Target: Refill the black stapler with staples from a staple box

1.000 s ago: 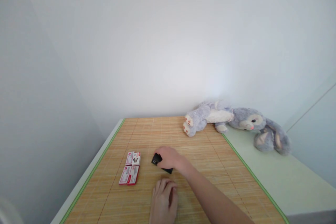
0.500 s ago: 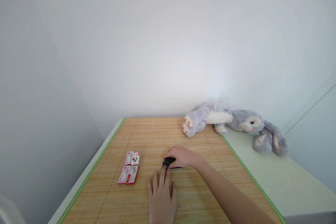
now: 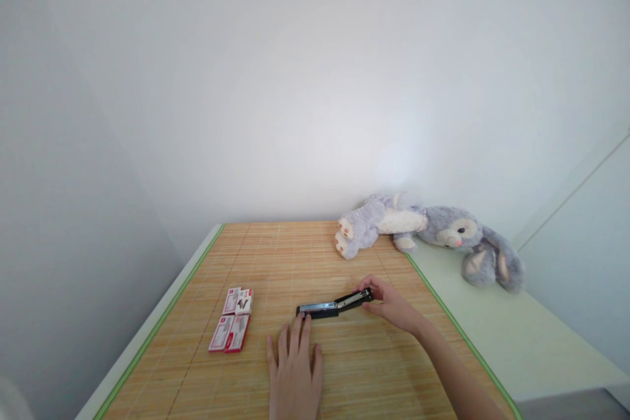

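A black stapler (image 3: 319,313) lies unfolded on the bamboo mat, its metal staple channel facing up. Its top arm is swung back to the right and slightly raised. My right hand (image 3: 388,303) grips the end of that arm between thumb and fingers. My left hand (image 3: 295,367) rests palm down with its fingers spread, fingertips touching the left end of the stapler base. To the left lie several small red and white boxes (image 3: 237,332) in a tight cluster; one box (image 3: 244,302) has a picture of a dark stapler-like item.
The bamboo mat (image 3: 275,249) with green edging covers much of a pale table (image 3: 492,315). A grey plush rabbit (image 3: 398,220) lies on its side across the far right, against the white wall (image 3: 305,79).
My right hand has swung the stapler's top arm up and over to the right, opening it and exposing the channel. My left hand stays at the base. The view has shifted slightly.
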Demonstrator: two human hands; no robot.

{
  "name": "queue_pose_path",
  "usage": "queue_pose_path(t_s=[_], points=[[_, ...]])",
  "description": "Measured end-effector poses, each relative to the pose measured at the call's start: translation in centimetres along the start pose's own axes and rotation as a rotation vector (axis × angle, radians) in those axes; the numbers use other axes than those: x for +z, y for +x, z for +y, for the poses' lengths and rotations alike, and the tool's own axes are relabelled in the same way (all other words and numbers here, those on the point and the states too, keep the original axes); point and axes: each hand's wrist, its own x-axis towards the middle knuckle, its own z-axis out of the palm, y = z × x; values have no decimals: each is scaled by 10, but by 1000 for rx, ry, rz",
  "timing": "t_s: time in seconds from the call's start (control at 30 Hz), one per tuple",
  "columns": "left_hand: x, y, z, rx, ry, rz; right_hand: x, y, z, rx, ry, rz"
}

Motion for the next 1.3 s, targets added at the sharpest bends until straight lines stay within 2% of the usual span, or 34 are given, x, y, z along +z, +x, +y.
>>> queue_pose_path(t_s=[0.1, 0.17, 0.3, 0.37, 0.47, 0.53, 0.6, 0.67, 0.73, 0.8, 0.87, 0.93, 1.13, 1.3], points=[[-4, 1, -12, 27, -54, 4, 6, -9, 18, 30, 149, 53], [-14, 3, -26, 15, -31, 55, 10, -17, 32, 39, 248, 119], [-48, 10, -62, -220, 190, 266, 22, -42, 58, 118, 315, 355], [-60, 9, -79, -278, 282, 312, 34, -56, 64, 186, 296, 423], [-62, -1, -97, -236, 301, 304, 62, -73, 58, 273, 260, 386], [-58, -10, -100, -167, 223, 216, 84, -79, 46, 332, 232, 329], [-54, -17, -95, -57, 79, 54, 105, -80, 35, 372, 219, 231], [-50, -19, -79, 49, -97, -107, 122, -76, 26, 386, 227, 127], [-45, -15, -57, 99, -253, -204, 134, -68, 23, 377, 237, 47], [-40, -8, -36, 109, -356, -262, 139, -59, 27, 336, 226, 20], [-35, 1, -21, 113, -408, -298, 137, -51, 35, 296, 199, 27], [-32, 9, -16, 125, -426, -315, 129, -46, 44, 297, 172, 40], [-39, 22, -24, 117, -410, -303, 100, -48, 62, 353, 104, 81], [-43, 23, -16, 119, -328, -305, 102, -47, 62, 334, 89, 45]])
